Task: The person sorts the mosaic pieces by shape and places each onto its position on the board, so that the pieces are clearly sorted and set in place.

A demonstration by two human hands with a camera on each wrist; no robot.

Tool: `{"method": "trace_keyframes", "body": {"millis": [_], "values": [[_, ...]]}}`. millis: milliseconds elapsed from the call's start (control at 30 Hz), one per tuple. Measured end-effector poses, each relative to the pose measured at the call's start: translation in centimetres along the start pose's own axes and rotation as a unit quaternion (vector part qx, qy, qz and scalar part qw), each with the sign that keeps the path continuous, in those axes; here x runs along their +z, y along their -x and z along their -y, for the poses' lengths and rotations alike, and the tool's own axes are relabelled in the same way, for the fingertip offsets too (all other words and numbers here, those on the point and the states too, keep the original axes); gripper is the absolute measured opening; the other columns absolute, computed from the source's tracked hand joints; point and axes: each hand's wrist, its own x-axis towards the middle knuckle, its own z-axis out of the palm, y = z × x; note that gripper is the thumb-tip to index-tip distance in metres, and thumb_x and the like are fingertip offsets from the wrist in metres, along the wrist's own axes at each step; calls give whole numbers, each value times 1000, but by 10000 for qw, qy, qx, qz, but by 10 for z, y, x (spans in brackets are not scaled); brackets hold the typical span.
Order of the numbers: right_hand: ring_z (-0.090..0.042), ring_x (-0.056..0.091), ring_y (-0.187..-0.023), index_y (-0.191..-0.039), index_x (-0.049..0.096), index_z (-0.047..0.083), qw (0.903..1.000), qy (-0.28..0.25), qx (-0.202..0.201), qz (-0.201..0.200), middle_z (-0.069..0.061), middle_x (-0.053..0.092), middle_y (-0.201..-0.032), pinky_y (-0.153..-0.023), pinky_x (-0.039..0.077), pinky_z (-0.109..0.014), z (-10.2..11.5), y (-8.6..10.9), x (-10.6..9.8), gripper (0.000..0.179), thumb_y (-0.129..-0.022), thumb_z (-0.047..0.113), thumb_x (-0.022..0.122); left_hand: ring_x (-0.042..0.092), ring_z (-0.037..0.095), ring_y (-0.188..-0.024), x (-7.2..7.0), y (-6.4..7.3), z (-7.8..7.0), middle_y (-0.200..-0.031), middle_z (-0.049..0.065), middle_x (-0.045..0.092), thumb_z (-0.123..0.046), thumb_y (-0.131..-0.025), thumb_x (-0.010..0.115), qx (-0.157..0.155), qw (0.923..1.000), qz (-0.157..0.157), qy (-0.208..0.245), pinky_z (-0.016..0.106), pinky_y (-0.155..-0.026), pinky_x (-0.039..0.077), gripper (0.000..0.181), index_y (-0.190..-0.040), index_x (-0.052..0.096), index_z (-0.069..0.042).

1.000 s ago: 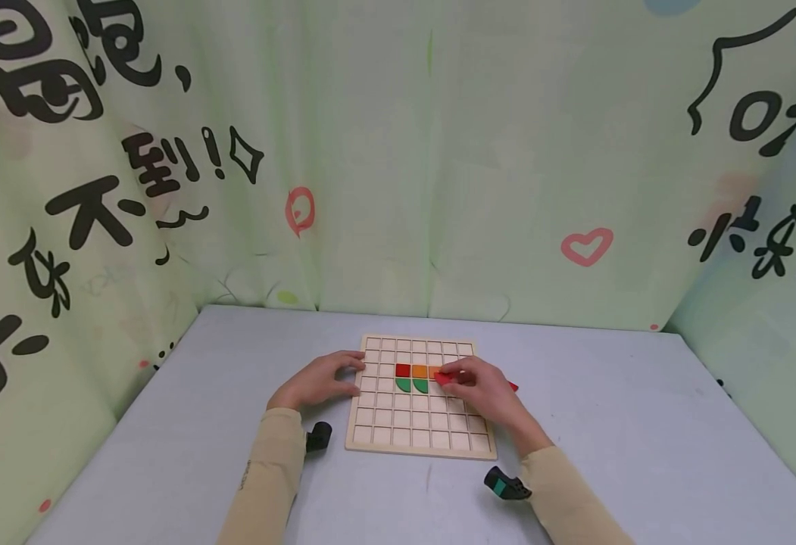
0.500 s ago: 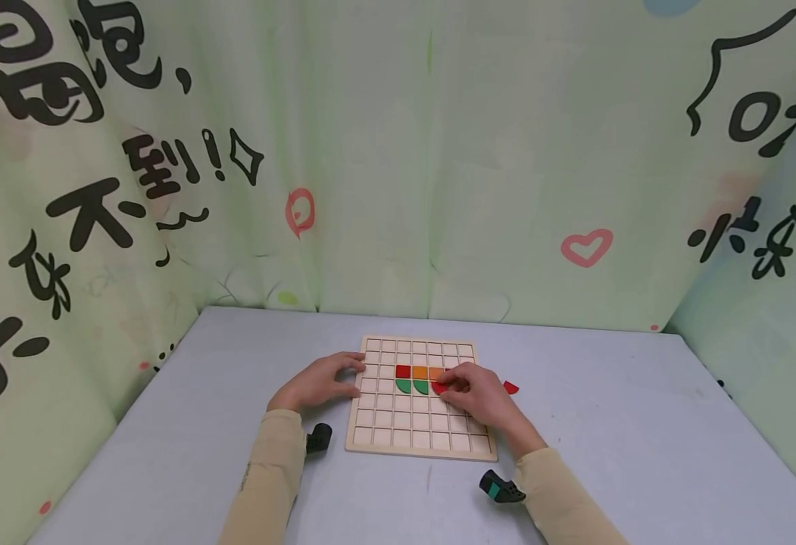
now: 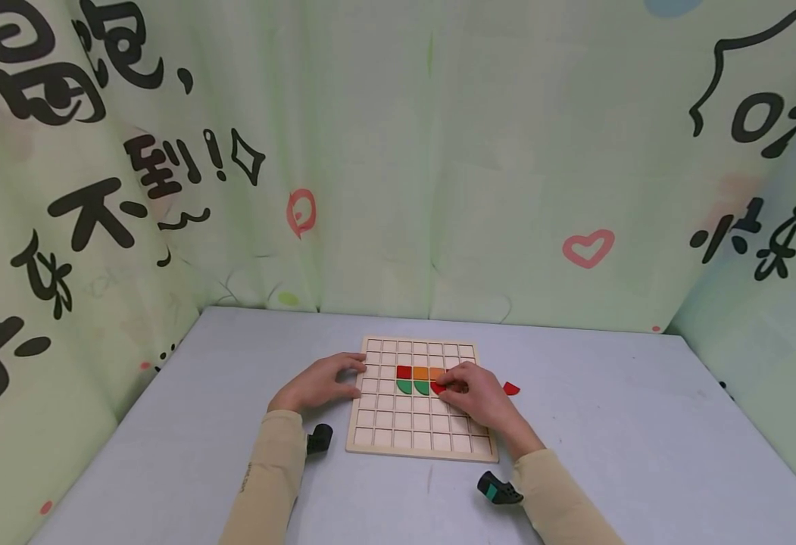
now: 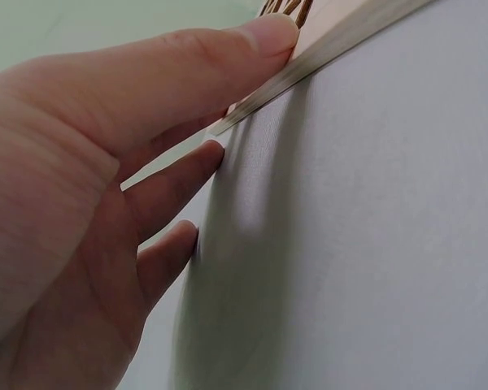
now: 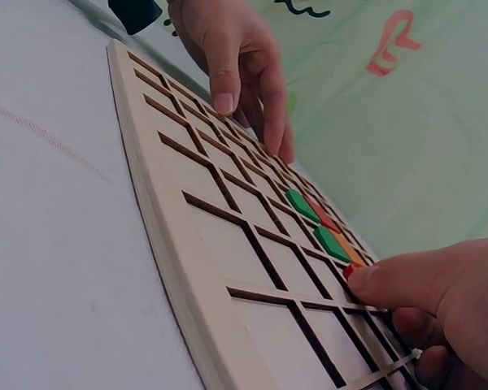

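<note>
A wooden grid board (image 3: 392,437) lies on the table. In its cells sit a red square (image 3: 404,372), orange squares (image 3: 421,373) and two green quarter-circle pieces (image 3: 404,387). My right hand (image 3: 481,395) pinches a red quarter-circle piece (image 3: 436,387) at the cell right of the green ones; in the right wrist view the thumb partly hides this red piece (image 5: 351,269). My left hand (image 3: 323,382) rests at the board's left edge. In the left wrist view, the left thumb lies on the rim and the other fingers are loosely extended.
Another red quarter-circle piece (image 3: 511,388) lies on the table (image 3: 602,424), just right of the board and near my right wrist. Black wrist cameras (image 3: 499,489) hang by both sleeves. A printed curtain (image 3: 493,166) stands behind the table.
My right hand has lowered the red quarter-circle piece toward me, into line with the green ones. More of the loose red piece shows. The left hand has stayed put.
</note>
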Motion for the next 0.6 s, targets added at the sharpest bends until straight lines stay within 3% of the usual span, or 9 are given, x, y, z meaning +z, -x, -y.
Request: {"method": "trace_keyframes", "body": {"millis": [333, 600], "values": [[-11, 54, -81, -96, 75, 13, 10000, 28, 6, -56, 1, 66, -98, -74, 50, -30, -2, 0, 3, 11, -86, 10, 74, 36, 28, -141, 0, 0, 4, -148, 4, 47, -13, -86, 75, 217, 9998, 49, -1, 44, -114, 32, 40, -124, 64, -5], [-12, 52, -80, -97, 75, 12, 9999, 47, 50, -98, 1, 64, -97, -73, 49, -30, -3, 0, 4, 11, -87, 10, 74, 35, 26, -141, 0, 1, 1, -148, 3, 47, -12, -85, 76, 127, 9999, 38, 32, 42, -115, 31, 41, -124, 64, -5]]}}
